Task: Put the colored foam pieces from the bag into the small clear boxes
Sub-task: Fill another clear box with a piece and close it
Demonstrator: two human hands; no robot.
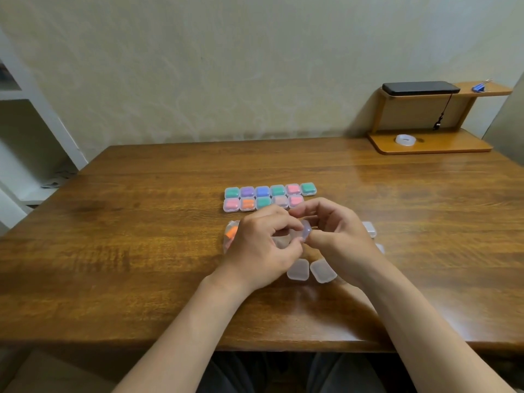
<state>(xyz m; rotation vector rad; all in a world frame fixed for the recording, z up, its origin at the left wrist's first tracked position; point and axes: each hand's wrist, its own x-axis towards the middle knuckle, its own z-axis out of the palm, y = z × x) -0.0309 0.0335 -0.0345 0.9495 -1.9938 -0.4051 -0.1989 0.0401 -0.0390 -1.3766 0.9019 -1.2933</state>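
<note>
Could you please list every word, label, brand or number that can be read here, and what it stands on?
No text can be read. The filled boxes, the held clear box, the bag, the black device on the shelf and the tape roll show no legible print; any marking is too small to tell.

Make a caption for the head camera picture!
Left hand and right hand hold a small clear plastic box over a brown wooden table, near eleven filled boxes.
</note>
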